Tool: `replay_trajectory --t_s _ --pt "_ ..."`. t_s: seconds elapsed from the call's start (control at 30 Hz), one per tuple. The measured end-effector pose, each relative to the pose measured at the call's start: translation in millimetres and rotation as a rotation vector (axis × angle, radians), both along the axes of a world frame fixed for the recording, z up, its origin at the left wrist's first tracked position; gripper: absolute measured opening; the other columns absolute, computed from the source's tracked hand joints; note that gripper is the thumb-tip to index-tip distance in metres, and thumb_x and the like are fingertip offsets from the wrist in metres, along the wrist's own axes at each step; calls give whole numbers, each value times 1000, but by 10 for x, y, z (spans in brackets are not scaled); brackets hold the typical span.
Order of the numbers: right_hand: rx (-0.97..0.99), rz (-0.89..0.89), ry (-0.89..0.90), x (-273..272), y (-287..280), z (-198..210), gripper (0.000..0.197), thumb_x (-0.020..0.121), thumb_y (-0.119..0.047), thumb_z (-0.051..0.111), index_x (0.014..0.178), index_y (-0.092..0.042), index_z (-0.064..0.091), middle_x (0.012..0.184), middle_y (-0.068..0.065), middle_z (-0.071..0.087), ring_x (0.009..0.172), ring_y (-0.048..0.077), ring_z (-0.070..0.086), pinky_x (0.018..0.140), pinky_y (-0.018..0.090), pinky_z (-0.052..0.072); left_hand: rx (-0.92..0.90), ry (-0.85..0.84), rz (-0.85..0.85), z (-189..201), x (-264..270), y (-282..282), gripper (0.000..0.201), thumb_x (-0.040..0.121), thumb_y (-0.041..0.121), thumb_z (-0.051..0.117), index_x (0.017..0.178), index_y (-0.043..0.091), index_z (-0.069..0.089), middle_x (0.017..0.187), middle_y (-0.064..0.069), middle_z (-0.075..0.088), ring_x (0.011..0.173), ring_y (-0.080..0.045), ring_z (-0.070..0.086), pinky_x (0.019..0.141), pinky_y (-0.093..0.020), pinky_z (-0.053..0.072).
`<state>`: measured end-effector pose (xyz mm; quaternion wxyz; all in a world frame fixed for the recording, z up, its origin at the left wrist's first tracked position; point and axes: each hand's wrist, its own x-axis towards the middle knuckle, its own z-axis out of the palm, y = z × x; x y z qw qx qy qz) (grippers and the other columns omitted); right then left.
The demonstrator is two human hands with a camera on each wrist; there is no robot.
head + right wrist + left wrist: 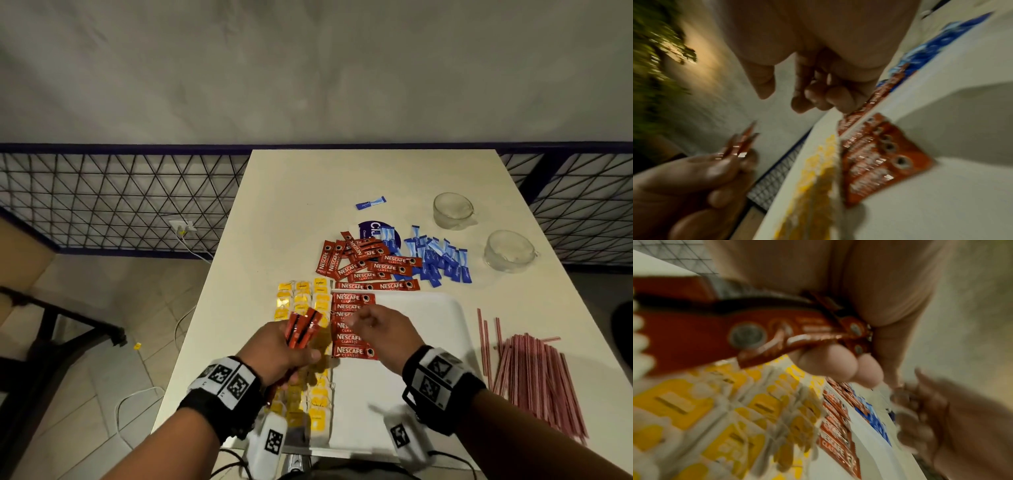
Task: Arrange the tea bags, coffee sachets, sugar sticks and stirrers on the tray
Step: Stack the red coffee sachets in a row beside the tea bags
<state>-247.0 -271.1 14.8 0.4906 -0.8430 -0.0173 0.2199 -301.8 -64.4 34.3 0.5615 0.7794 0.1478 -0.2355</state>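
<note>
My left hand (284,353) grips a bundle of red coffee sachets (303,329) above the columns of yellow tea bags (301,298). In the left wrist view the fingertips (826,360) press the bundle (715,334) against the palm. My right hand (376,329) hovers over a column of coffee sachets (352,351) laid along the left side of the white tray (428,315). Its fingers (818,95) are loosely curled and hold nothing. Behind the tray lie a loose pile of sachets (359,260) and blue sugar sticks (438,260). Pink stirrers (534,370) lie to the tray's right.
Two glass cups (452,209) (508,250) stand at the table's back right. One lone sugar stick (370,202) lies farther back, near a round blue label (375,229). The table's left edge runs just past the tea bags.
</note>
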Motion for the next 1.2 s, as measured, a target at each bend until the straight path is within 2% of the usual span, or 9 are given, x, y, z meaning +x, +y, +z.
replay_trajectory --t_s 0.13,0.27,0.37,0.47,0.6,0.73,0.9,1.0,1.2 --pt "94 96 -76 49 158 186 9 81 -32 73 86 -27 68 87 -4 66 78 7 61 73 24 49 45 -25 -118 37 66 -186 19 78 17 77 84 13 60 49 2 56 41 -18 51 43 -27 44" --pt "125 15 -59 107 32 159 8 83 -24 71 77 -25 65 75 -7 63 67 9 54 65 27 42 -55 -24 -58 85 61 -171 16 82 14 75 89 15 60 49 2 56 40 -15 48 43 -25 42" --pt "161 -31 27 124 -81 136 9 86 -24 68 81 -19 64 65 -5 58 54 9 49 55 26 39 -114 -40 63 104 60 -123 10 88 15 68 88 11 59 49 0 56 38 -15 47 41 -24 41" --pt "316 -66 196 96 -101 184 12 92 -24 62 87 -13 61 59 3 59 43 13 44 47 25 36 2 -140 76 26 85 -127 10 86 13 70 90 16 62 48 6 56 40 -10 48 42 -24 42" --pt "456 -173 271 93 -80 222 12 94 -17 59 87 -8 58 70 10 67 48 19 54 50 28 46 44 -196 95 -59 93 -145 15 83 16 74 91 24 64 50 12 59 41 0 49 46 -22 41" --pt "411 -158 189 102 -100 242 11 86 7 60 88 -3 56 67 11 63 53 17 63 51 24 50 -172 -141 250 -55 86 -104 22 87 33 70 99 15 66 63 -20 58 45 -20 46 48 -28 42" --pt "403 -178 204 79 -120 218 13 87 2 62 95 -6 56 75 12 67 54 20 61 52 28 50 -148 -180 260 -68 163 -100 18 83 11 74 98 12 65 51 -4 53 42 -19 47 48 -28 43" --pt "304 -152 212 57 -155 175 4 88 -3 64 86 -6 61 75 11 69 53 20 56 53 29 47 -78 -199 246 -88 207 -96 18 83 10 74 98 15 66 51 0 55 45 -18 48 51 -29 44" --pt "120 -214 377 -49 -439 -104 6 87 -6 62 81 -7 64 74 12 72 52 21 56 57 32 48 19 -204 212 -103 194 -22 13 86 13 70 97 16 64 49 -3 52 41 -18 45 45 -29 44"
